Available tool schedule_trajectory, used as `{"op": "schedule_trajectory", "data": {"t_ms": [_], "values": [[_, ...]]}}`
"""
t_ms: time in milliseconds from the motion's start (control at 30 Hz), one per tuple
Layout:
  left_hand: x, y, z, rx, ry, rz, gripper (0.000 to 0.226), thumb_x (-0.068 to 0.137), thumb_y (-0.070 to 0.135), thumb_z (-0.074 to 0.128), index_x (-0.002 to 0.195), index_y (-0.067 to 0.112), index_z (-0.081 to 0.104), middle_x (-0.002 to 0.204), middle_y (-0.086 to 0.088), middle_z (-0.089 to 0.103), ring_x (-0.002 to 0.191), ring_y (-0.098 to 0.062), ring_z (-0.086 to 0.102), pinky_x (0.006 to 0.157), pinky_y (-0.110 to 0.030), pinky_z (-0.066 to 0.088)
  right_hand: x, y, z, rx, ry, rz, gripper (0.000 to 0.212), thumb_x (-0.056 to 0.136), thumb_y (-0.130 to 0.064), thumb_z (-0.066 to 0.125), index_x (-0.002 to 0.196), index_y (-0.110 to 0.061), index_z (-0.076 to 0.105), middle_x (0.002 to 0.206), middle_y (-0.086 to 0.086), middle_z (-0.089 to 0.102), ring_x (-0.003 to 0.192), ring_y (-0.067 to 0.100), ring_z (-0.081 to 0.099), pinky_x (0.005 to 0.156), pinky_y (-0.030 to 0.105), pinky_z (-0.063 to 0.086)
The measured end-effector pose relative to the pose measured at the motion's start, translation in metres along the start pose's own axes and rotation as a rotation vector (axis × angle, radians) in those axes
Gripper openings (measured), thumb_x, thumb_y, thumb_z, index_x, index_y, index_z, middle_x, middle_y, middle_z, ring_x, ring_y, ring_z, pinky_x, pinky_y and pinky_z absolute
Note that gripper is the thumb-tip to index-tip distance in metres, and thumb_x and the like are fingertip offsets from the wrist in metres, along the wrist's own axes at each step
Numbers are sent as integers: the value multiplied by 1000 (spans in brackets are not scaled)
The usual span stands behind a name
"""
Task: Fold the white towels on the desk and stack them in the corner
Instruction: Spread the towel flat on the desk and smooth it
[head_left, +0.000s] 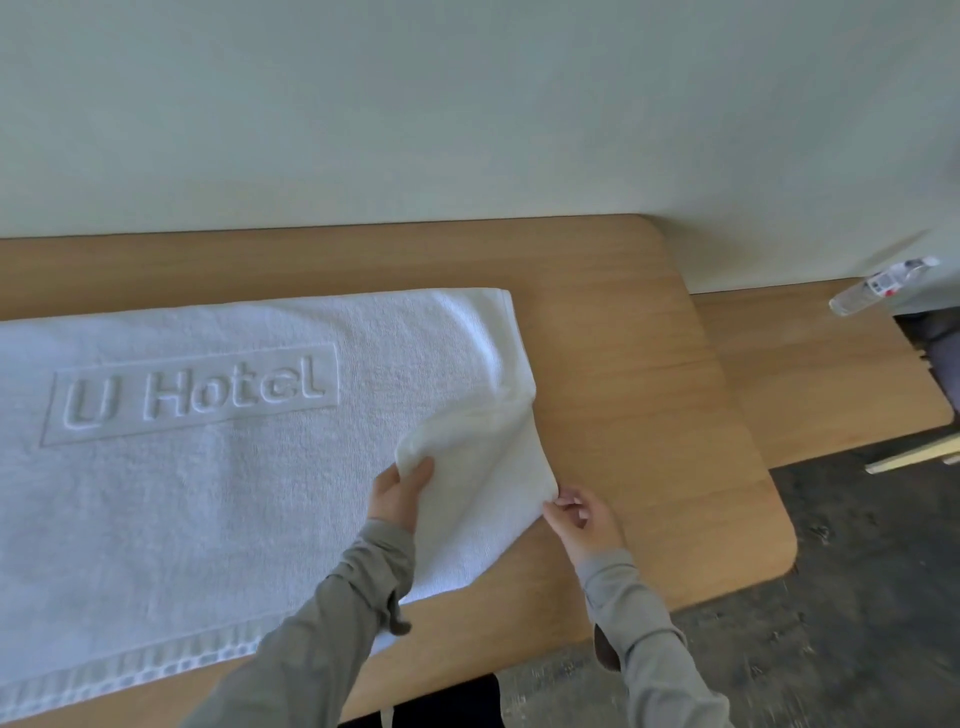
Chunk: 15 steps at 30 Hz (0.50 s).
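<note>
Item: white towel (208, 441), terry cloth. It lay spread flat across the wooden desk (649, 415), taking up the left and middle of the top, its far edge close to the wall. A raised "U Hotel" mark stood inside a raised rectangular frame on its upper left part. A woven band of small squares ran along the near edge. Its right end was doubled at the far corner, and a flap of that end was lifted off the desk and turned back over the flat part.

Left hand (400, 493): closed on the upper left corner of the lifted flap, thumb on the near face.

Right hand (584, 519): pinched the flap's lower right edge between thumb and fingertips, just above the bare wood.

Both arms wore grey-green sleeves (332, 623).

Further right: a lower wooden shelf (810, 374) adjoined the desk, with a clear plastic bottle (878, 286) at its far end.

Not made out: the towel's left end, cut off by the frame; the left hand's fingers, hidden behind the cloth; the bottle's label, blurred; the objects at the far right edge, smeared and cut off.
</note>
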<state>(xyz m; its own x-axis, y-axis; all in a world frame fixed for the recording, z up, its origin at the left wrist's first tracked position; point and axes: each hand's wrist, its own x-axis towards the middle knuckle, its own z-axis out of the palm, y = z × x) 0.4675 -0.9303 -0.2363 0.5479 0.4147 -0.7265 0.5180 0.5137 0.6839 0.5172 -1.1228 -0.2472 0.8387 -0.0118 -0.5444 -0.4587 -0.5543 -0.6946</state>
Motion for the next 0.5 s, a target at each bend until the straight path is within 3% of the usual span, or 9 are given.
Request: {"op": "schedule_trajectory", "data": {"t_ms": [100,200,267,333,433,500], "values": [[3,5,-8,-49,16,-42,26,89,16,58,109,0,60,87,-9,63,90,-30,58,85,-41,46,-2,-9,1,4,-80,-83,13,80,-5,68,82,-14,59,99,8,56,84,13,52,68,13,42],[1,14,-14,-135,3,-50,37,88,22,61,118,2,58,106,-18,64,100,-37,59,93,-50,47,-5,-28,-1,14,-231,-237,12,80,-6,69,81,-10,58,108,9,59,96,16,57,83,23,48],[-4,19,-20,-166,-48,-19,29,86,23,61,110,6,64,103,-17,66,96,-36,62,89,-51,50,-9,-40,-1,-79,-305,-314,12,83,-18,66,86,-14,55,95,6,63,87,14,59,74,18,47],[-10,22,-23,-161,-124,38,19,84,23,61,96,10,68,89,-12,71,82,-31,66,79,-46,54,-10,-48,0,-195,-262,-319,11,88,-25,60,89,-19,51,87,3,64,76,15,59,64,18,46],[-21,17,-17,-67,-250,137,12,84,17,60,86,13,71,76,-2,72,73,-23,67,69,-35,56,-5,-44,-3,-349,-123,-183,16,90,-29,57,101,-19,52,90,0,63,82,21,61,71,33,51],[-28,6,-5,111,-353,223,15,89,11,57,84,17,70,75,9,71,78,-14,64,72,-21,53,-5,-29,-6,-443,-100,-61,22,90,-28,57,108,-17,53,91,0,61,83,22,60,71,30,48]]}}
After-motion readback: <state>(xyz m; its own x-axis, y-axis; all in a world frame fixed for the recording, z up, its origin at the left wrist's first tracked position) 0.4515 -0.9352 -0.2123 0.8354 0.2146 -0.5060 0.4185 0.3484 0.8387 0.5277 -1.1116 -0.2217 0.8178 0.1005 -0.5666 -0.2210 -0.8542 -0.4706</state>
